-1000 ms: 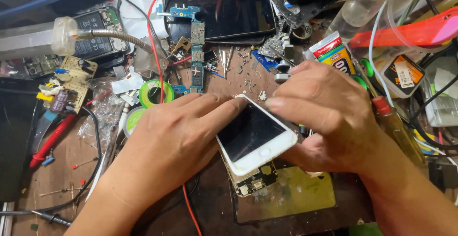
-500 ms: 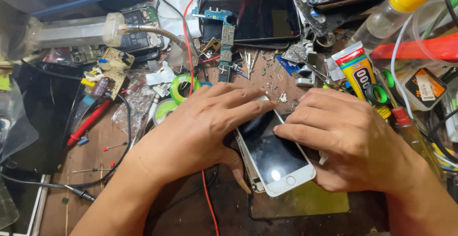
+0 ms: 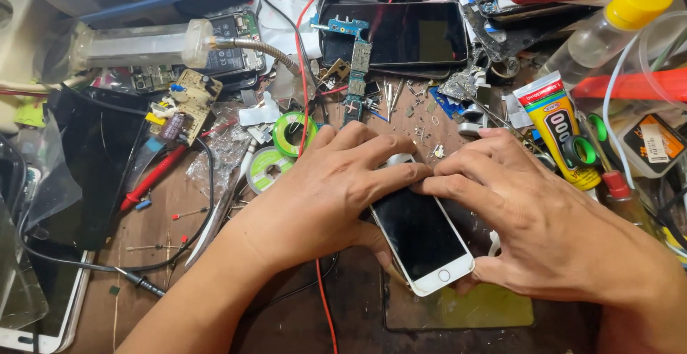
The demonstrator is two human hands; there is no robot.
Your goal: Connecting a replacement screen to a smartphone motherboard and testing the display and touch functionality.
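Between both my hands on the cluttered wooden bench [image 3: 215, 204] lies the white phone [image 3: 422, 243], now flat and screen-up where a moment ago it sat tilted; my left hand [image 3: 325, 189] and right hand [image 3: 533, 218] press fingers narrowly together on its top edge, seating the screen, I judge. Beside us, the clear bottle [image 3: 597, 36] with its yellow cap looks nearly empty

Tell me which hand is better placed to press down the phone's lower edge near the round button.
Probably the right hand: its thumb already curls beside the white phone at the button corner, while the left hand lies over the top end.
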